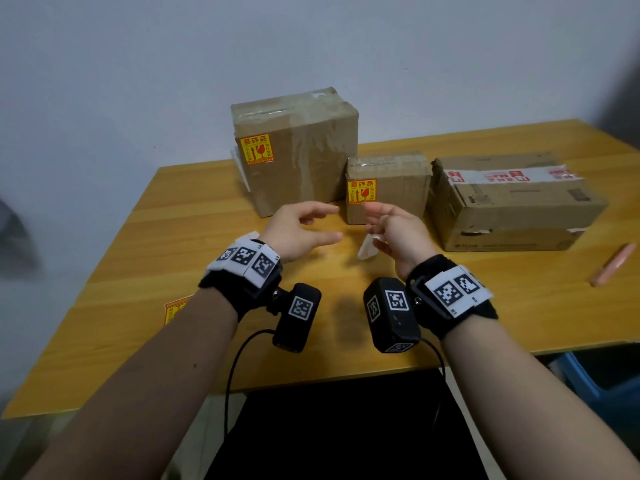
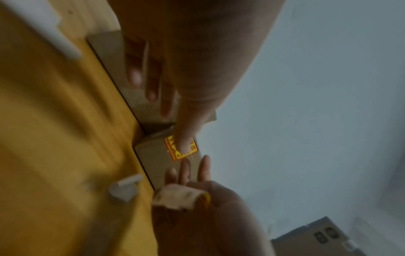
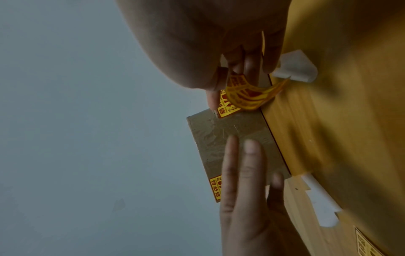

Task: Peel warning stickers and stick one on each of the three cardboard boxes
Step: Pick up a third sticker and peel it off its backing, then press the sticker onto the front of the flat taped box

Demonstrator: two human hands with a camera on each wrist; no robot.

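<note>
Curling from the right hand (image 3: 230,57), a sticker (image 3: 245,93) escapes the head view.

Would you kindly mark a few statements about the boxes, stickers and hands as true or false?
1. The tall box carries a warning sticker. True.
2. The small middle box has no sticker. False: one is on its front.
3. The right-hand box shows no yellow sticker. True.
4. The right hand is empty. False: it holds a peeled sticker.
5. The left hand grips a box. False: it is open, above the table.
</note>
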